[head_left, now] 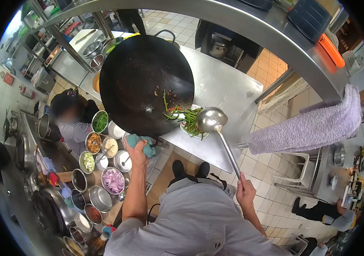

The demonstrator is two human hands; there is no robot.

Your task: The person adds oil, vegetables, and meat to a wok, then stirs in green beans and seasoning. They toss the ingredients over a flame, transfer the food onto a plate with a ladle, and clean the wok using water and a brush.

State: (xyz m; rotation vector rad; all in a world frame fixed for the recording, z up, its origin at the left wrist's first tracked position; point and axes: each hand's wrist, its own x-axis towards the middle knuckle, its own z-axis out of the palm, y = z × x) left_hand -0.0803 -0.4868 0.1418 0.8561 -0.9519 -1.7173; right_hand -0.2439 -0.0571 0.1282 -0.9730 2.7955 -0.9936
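My left hand (138, 154) is closed around a folded teal cloth (143, 143) at the near rim of a large dark wok (139, 77). The wok is tilted, its inside facing me, above a steel table. Some green beans (173, 112) and small brown bits lie at its lower right side. More beans are heaped on a white plate (204, 136) just past the rim. In my right hand (245, 193) is the handle of a long metal ladle (211, 119). Its bowl is over the beans on the plate and hides part of them.
The steel table (220, 81) extends behind the wok. At left stand several bowls of ingredients, including chopped red onion (113, 180) and cut green beans (100, 122). A purple towel (305, 121) hangs on a rail at right. A co-worker (72, 119) is at the left.
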